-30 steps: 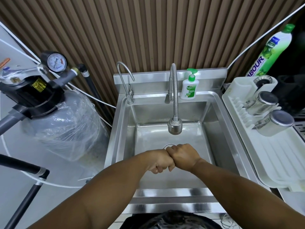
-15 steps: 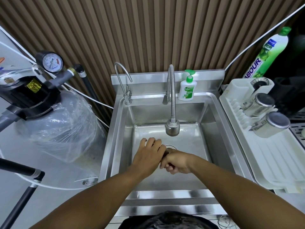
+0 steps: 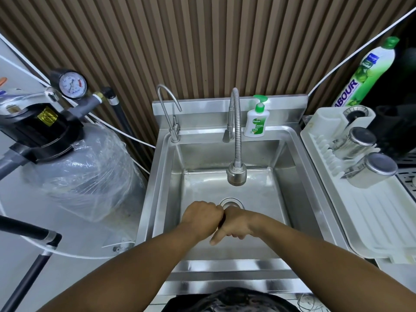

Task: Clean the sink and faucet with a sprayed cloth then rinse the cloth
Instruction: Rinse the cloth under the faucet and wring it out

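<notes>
Over near half of shiny steel sink basin [image 3: 202, 154]: left hand [image 3: 201, 216] fisted, touching half-curled right hand [image 3: 238, 224]. Cloth not visible; cannot tell if held. Presumably soft, wet, light: take by bunched middle.

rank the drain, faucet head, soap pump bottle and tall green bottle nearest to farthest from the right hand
1. drain, just beyond the right hand
2. faucet head, over the basin
3. soap pump bottle, on the back ledge
4. tall green bottle, far right
</notes>
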{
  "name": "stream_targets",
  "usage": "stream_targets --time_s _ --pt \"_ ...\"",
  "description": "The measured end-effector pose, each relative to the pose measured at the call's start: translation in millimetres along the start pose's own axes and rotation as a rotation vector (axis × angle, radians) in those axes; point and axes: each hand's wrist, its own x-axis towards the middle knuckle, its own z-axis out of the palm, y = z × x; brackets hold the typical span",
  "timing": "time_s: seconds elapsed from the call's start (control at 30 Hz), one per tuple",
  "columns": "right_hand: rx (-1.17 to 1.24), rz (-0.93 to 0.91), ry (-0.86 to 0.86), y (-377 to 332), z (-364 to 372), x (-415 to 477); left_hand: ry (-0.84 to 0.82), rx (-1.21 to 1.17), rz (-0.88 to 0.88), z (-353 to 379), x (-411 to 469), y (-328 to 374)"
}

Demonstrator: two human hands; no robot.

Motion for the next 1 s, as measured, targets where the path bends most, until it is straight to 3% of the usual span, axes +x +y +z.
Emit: stream_targets --time_s 0.23,0.43,0.63,0.73,0.87,1.0 --pt "-0.368 -0.052 0.396 15 14 5 -0.272 -0.23 -0.081 -18 15 7" --pt "-0.769 -0.298 0.705 29 8 3 -0.452 -0.55 -0.133 -19 28 6" --pt "-0.891 -0.371 0.729 37 4 12 -0.599 -0.889 -0.246 -17 26 2" --pt "-0.794 -0.378 0.741 29 4 10 -0.514 -0.743 -0.19 -19 26 -2" --pt "-0.417 -0.177 0.494 22 -2 5 -0.181 -0.438 -0.095 -9 15 -3" --pt "-0.253 -0.144 0.42 27 -3 6 -0.032 -0.553 -0.141 8 9 -10"
